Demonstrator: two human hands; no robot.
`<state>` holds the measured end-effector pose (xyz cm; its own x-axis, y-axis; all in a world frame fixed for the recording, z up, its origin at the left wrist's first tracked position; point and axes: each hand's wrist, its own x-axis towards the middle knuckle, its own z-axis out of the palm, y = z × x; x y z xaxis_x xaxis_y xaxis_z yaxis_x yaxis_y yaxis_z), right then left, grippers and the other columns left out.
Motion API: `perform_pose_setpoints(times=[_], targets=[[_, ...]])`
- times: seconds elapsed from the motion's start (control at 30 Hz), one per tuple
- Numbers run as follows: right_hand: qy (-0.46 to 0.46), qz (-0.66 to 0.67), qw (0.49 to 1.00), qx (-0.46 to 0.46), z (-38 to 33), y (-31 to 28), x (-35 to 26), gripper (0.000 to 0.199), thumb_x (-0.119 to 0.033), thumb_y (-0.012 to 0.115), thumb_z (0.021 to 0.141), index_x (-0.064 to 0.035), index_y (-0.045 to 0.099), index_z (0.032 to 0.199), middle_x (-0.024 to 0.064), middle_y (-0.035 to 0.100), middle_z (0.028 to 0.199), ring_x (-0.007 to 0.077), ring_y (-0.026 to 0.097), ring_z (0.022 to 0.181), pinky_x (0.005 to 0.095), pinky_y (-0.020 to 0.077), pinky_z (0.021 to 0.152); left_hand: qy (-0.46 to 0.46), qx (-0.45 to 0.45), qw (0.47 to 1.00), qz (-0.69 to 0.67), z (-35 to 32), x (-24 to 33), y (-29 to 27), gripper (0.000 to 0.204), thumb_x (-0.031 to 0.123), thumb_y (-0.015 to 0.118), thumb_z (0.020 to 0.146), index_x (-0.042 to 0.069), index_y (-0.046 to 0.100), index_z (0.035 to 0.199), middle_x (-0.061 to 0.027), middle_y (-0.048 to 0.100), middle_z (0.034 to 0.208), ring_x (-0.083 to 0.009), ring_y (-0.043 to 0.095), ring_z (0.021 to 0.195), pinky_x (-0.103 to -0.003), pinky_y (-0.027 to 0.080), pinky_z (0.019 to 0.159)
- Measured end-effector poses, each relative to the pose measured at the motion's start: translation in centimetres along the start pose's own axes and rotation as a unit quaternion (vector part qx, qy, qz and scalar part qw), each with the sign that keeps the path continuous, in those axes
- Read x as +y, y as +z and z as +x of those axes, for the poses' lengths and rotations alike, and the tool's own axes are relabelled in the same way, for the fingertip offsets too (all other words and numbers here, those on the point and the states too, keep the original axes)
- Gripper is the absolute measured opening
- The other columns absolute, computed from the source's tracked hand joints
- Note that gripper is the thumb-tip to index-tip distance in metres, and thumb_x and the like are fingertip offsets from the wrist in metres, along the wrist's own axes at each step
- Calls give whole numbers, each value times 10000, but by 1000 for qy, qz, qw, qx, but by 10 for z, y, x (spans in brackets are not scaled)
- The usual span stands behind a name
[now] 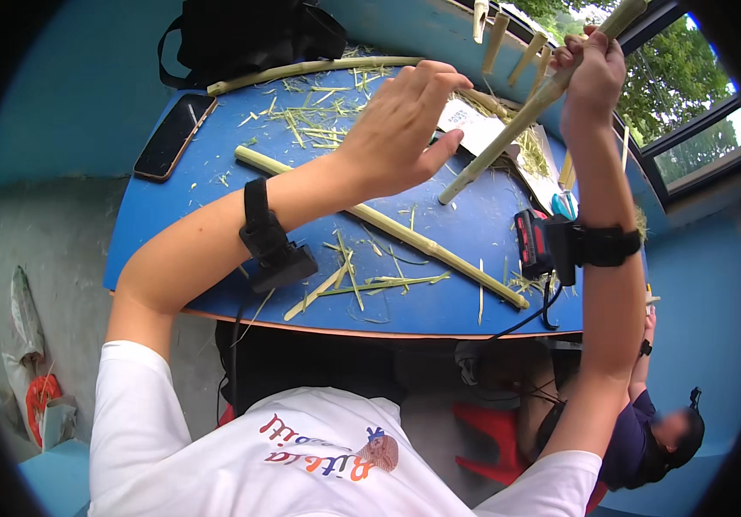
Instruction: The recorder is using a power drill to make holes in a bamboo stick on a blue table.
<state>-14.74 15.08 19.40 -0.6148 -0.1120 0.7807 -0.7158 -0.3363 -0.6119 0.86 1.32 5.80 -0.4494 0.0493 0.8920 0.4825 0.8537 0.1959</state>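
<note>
My right hand (593, 77), raised at the upper right, is wrapped round a pale green bamboo stick (508, 135). That stick slants down to the left, its lower end at or just above the blue table. My left hand (405, 125) hovers over the table left of the stick, fingers stretched and thumb apart, with nothing visible in it. Below my left forearm, a second bamboo stick (426, 246) lies diagonally across the tabletop. A third, slightly curved bamboo stick (302, 71) rests along the far edge.
Green shavings (310, 129) litter the blue table (181, 241). A phone (177, 133) lies at the left, near a black bag (250, 39). Short bamboo pieces (526, 59) stand by the window. A black-and-red device (532, 246) sits by my right wrist. Another person (638, 439) is at the lower right.
</note>
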Motion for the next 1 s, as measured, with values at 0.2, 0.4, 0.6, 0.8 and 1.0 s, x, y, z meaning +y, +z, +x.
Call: perform_pose_setpoints(times=[0.2, 0.4, 0.6, 0.8, 1.0], targets=[[-25, 22, 999, -4, 11, -12, -23, 142, -124, 406, 1041, 1, 470, 1061, 79, 535, 764, 162, 506, 611, 330, 479, 638, -19, -8, 1000, -5, -2, -5, 2, 393, 166, 610, 916, 7, 454, 1238, -184, 525, 1185, -352, 536, 1109, -435, 411, 971], [-28, 14, 999, -7, -10, 6, -20, 110, -117, 409, 1045, -21, 460, 1057, 48, 496, 749, 109, 430, 594, 292, 399, 563, -38, -42, 998, 9, -3, -11, -2, 352, 186, 605, 921, 10, 493, 1205, -185, 551, 1171, -351, 562, 1082, -440, 430, 943], [-13, -30, 999, -31, -17, -5, 13, 169, -169, 456, 1042, -5, 484, 1075, 36, 515, 733, 88, 465, 577, 247, 398, 524, -54, -91, 994, 1, -14, -12, 9, 336, 197, 613, 916, -5, 538, 1174, -181, 596, 1104, -358, 579, 1057, -442, 441, 938], [96, -139, 985, -17, -7, -7, 29, 207, -176, 529, 1008, -5, 480, 1113, 48, 556, 768, 106, 536, 619, 273, 461, 564, -57, -156, 986, 21, -27, -13, 11, 382, 205, 624, 909, -21, 540, 1205, -191, 598, 1099, -352, 575, 1058, -444, 440, 943], [204, -152, 967, -1, -8, -15, 54, 245, -120, 569, 970, 5, 482, 1163, 65, 585, 829, 126, 577, 639, 284, 518, 591, -53, -181, 982, 13, -28, -10, 14, 397, 208, 634, 895, -28, 543, 1201, -189, 596, 1102, -351, 568, 1078, -436, 448, 944]])
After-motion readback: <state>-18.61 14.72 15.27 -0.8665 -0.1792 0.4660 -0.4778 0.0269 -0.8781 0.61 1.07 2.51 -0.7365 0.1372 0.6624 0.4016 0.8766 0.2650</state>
